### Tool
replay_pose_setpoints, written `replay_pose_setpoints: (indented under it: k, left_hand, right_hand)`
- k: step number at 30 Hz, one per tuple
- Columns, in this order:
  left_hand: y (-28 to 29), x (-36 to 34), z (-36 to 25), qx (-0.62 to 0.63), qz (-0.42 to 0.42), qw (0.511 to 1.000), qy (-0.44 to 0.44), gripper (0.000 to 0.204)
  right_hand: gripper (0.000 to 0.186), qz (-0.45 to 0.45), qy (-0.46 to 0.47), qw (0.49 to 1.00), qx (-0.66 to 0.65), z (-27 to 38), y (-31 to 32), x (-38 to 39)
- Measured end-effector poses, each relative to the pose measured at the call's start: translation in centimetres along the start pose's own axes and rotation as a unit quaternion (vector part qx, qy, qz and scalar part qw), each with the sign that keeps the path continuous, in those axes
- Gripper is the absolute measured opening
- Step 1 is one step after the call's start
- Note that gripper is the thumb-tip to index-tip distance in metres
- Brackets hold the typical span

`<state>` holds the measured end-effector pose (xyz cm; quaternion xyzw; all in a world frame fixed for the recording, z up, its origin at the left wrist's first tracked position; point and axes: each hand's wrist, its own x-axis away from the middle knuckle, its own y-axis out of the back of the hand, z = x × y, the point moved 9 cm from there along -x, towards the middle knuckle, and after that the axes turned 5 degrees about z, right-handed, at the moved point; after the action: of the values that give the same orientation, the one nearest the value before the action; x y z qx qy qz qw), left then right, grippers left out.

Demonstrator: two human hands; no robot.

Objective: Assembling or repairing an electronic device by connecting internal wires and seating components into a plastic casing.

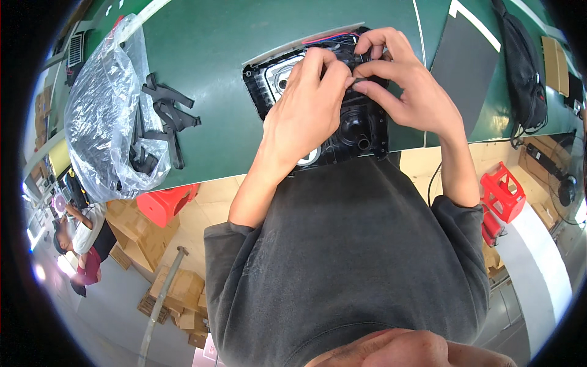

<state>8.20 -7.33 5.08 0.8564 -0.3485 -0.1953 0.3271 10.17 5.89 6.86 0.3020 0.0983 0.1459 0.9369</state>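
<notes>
A black plastic housing (pixel 380 131) lies at the table's front edge, in front of my body. It has a light metal-coloured plate on its left and a round black moulding with a short tube at its lower right. My left hand (pixel 309 107) is over the middle of the housing, fingers bent and closed; what they grip is hidden. From the right, my right hand (pixel 406 85) reaches in, its thumb and forefinger pinched on a small black piece beside the left fingertips. Red and blue wires (pixel 333 39) run along the housing's far edge.
On the green table (pixel 214 73), a clear plastic bag (pixel 101 110) and several black strips (pixel 174 110) lie at left. A dark grey sheet (pixel 468 67) and a black bag (pixel 523 73) lie at right. Red stools (pixel 504 192) stand below; another person (pixel 88 235) is far left.
</notes>
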Motion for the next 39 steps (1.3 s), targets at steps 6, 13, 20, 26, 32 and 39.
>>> replay_pose_setpoints:
  k: [6, 13, 20, 26, 32, 39]
  left_hand:
    - [0.6, -0.7, 0.0, 0.021, 0.015, 0.999, -0.019, 0.011]
    - [0.3, -0.4, -0.6, 0.008, 0.043, 0.999, -0.030, 0.010]
    - [0.3, 0.5, -0.9, -0.018, 0.004, 0.998, -0.068, 0.016]
    - [0.4, 0.3, -1.8, -0.081, -0.025, 0.988, -0.127, 0.013]
    - [1.6, 0.6, -3.6, -0.134, -0.052, 0.973, -0.182, 0.024]
    - [1.4, -0.1, -3.7, -0.056, -0.083, 0.979, -0.179, 0.020]
  right_hand:
    - [0.015, 0.062, 0.008, 0.998, 0.031, 0.8, -0.4, -1.0]
    - [0.023, -0.018, 0.032, 0.996, 0.087, 1.8, 0.2, -0.2]
    - [0.025, -0.051, 0.191, 0.931, 0.308, 4.3, -0.5, 1.7]
    - [0.029, -0.056, 0.187, 0.931, 0.308, 3.3, -1.2, 2.2]
    - [0.034, -0.101, 0.085, 0.982, 0.133, 0.9, 1.8, 3.0]
    - [0.021, -0.103, 0.085, 0.991, 0.029, -0.5, 1.9, 3.2]
